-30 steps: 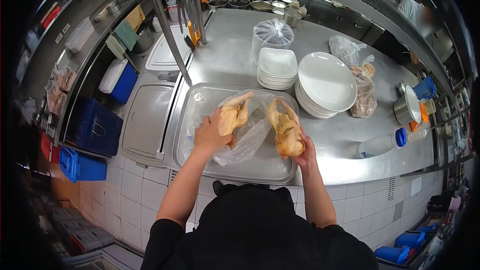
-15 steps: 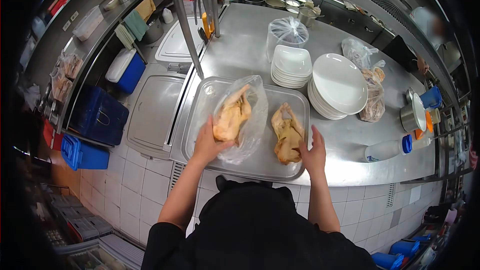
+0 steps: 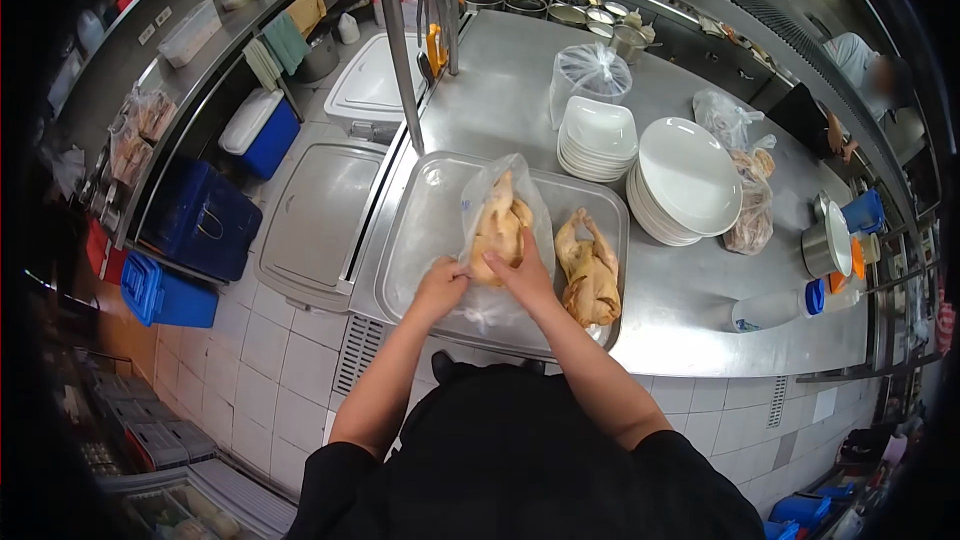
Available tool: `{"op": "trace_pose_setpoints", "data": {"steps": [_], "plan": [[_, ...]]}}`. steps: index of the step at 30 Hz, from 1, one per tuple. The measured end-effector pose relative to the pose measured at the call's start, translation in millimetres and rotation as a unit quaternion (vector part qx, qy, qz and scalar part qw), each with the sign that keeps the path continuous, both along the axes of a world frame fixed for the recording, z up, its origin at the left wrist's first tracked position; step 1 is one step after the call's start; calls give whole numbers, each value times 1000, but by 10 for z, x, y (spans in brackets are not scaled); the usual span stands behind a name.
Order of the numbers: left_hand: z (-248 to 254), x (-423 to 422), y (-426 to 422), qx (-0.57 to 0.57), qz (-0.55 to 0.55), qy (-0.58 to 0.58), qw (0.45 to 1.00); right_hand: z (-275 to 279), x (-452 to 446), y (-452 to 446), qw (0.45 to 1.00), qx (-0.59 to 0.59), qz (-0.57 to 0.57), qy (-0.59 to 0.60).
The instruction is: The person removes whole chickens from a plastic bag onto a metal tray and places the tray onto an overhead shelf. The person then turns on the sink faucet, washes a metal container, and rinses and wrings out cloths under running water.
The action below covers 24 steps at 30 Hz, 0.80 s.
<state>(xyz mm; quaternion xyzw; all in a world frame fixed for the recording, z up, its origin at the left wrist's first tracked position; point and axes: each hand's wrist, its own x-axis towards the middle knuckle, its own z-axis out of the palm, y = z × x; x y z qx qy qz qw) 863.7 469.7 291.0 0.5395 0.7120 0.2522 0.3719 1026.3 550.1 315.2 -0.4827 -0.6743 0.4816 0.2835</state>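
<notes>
A whole plucked chicken lies in a clear plastic bag on a metal tray. My right hand is wrapped round the lower right side of this chicken, its thumb across the front. At the bag's lower left edge, my left hand is closed on the plastic, the fingertips partly hidden. A second whole chicken, unbagged, rests at the tray's right side, legs pointing away from me; neither hand touches it.
Behind the tray stand stacked square bowls and stacked round plates. A tied clear bag is farther back. To the right are bagged meat, a plastic bottle and a metal pot. Another person is at the far right.
My right hand has left the unbagged chicken and taken hold of the bagged one. My left hand has slid from that chicken to the bag's edge. The unbagged chicken has shifted and turned slightly.
</notes>
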Motion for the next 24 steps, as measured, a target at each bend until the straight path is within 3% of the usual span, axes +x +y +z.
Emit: {"op": "trace_pose_setpoints", "data": {"steps": [2, 3, 4, 5, 6, 8, 9, 11, 12, 14, 15, 17, 20, 24], "plan": [[-192, 224, 5, 255, 80, -101, 958, 144, 75, 59, 999, -25, -4, 27], [-175, 279, 26, 251, 77, -102, 960, 337, 113, 109, 983, -169, -3, 68], [-104, 310, 103, 222, 91, -194, 951, 449, 170, 164, 945, -307, -3, 109], [-28, 338, 155, 193, 104, -284, 933, 432, 246, 215, 919, -342, 36, 194], [79, 336, 153, 195, 102, -285, 933, 317, 307, 261, 920, -339, 35, 194], [299, 255, 119, 38, 135, -423, 895, 71, 391, 324, 799, -434, 25, 415], [359, 242, 93, 37, 135, -422, 896, 75, 427, 326, 799, -434, 24, 415], [425, 216, 10, 76, 91, -406, 906, 70, 490, 283, 717, -456, 7, 527], [447, 189, -3, 75, 90, -405, 907, 85, 505, 285, 716, -457, 6, 528], [449, 137, -51, 251, 66, -203, 944, 139, 553, 257, 692, -429, 37, 579], [430, 79, -76, 251, 68, -204, 944, 190, 590, 242, 693, -430, 37, 577], [384, -120, -153, 264, 88, 76, 957, 322, 663, 200, 642, -422, 64, 637], [220, -459, -260, 250, 185, 174, 934, 436, 785, 120, 655, -417, 70, 626], [197, -796, -321, 253, 268, 211, 905, 518, 908, -41, 637, -431, 87, 633]]}}
